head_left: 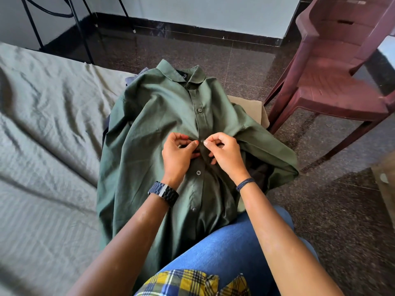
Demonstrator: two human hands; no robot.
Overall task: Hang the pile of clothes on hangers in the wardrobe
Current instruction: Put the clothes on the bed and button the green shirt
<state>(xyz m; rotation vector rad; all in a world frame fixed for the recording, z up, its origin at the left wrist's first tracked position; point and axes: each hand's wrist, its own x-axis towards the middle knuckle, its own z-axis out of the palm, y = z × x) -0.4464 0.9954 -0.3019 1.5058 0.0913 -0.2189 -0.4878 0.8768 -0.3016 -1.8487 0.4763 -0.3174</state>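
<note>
your green shirt [162, 129] lies spread front-up over the pile at the bed [42, 103] edge, tail across your knee. left hand [178, 154] and right hand [224, 153] both pinch the placket at a button. it looks light, limp cloth that will likely slide, so lift it by the collar or shoulders.

Shirt [162, 133] collar label [184, 76]: txt illegible.

Home bedroom: sheeted bed [42, 124], plastic chair [333, 82].
</note>
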